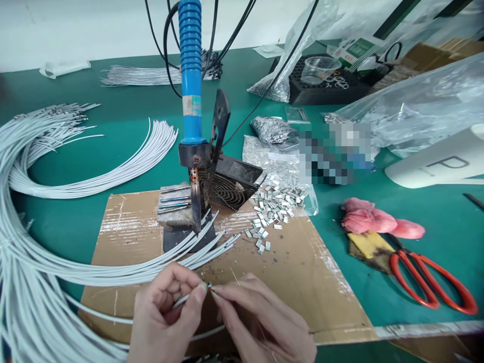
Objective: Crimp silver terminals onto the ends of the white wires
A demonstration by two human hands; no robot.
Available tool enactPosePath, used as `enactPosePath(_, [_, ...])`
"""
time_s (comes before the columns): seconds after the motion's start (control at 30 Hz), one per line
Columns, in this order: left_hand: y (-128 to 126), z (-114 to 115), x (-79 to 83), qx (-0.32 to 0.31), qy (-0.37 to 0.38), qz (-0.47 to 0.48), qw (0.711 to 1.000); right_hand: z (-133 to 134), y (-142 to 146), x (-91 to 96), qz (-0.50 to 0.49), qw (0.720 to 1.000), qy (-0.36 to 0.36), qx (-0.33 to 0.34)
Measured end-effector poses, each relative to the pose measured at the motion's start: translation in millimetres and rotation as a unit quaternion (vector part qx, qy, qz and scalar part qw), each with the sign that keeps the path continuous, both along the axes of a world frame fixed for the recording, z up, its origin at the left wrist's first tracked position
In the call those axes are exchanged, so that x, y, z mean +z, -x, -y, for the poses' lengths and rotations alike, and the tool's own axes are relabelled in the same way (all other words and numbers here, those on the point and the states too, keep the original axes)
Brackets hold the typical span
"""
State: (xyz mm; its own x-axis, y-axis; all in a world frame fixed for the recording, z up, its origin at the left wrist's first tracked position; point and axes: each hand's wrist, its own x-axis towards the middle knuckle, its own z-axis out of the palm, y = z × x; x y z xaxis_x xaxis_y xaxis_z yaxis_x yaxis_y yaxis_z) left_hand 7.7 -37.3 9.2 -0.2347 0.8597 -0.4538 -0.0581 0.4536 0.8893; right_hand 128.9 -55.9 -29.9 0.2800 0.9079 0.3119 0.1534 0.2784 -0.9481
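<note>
My left hand (170, 312) is closed in a pinch around a white cable (181, 301) close to its tip. My right hand (260, 317) meets it there, thumb and forefinger pressed together at the small greenish cable end (209, 285). A thin wire (235, 275) sticks out above the right fingers and shows again below them. Just beyond the hands, a bundle of white cables (151, 272) lies with its ends on the cardboard (302, 282). Above those ends, a blue-handled soldering iron (192, 75) hangs tip down in a stand.
Small metallic connector pieces (270, 206) lie scattered right of a small black fan (234, 184). Red-handled scissors (431, 282) rest at the right beside pink material (378, 219). More white cables (113, 179) curve over the green table at left. Plastic bags (423, 103) fill the back right.
</note>
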Motion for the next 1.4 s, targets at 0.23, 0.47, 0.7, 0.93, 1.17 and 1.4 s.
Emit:
enactPosePath(0.23, [-1, 0, 1.1, 0.017, -0.005, 0.003, 1.0, -1, -4, 0.5, 0.044, 0.998, -0.035, -0.011])
enactPosePath(0.47, [0, 2, -1.0, 0.002, -0.022, 0.006, 1.0, -5, -11, 6.5, -0.17, 0.964, 0.202, -0.019])
enactPosePath(0.7, [-6, 3, 0.5, -0.011, -0.066, -0.034, 0.997, -12, -9, 12.3, -0.23, 0.942, 0.241, 0.044])
enactPosePath(0.93, [-7, 2, 1.3, -0.005, -0.056, -0.018, 0.998, -13, -17, 11.3, -0.161, 0.956, 0.23, 0.084])
enactPosePath(1.17, [-3, 1, -3.1, -0.015, -0.056, -0.008, 0.998, -14, -17, 10.9, -0.153, 0.958, 0.224, 0.097])
enactPosePath(1.4, [-3, 0, -6.6, -0.015, -0.059, -0.023, 0.998, -16, -17, 9.2, -0.148, 0.96, 0.218, 0.098])
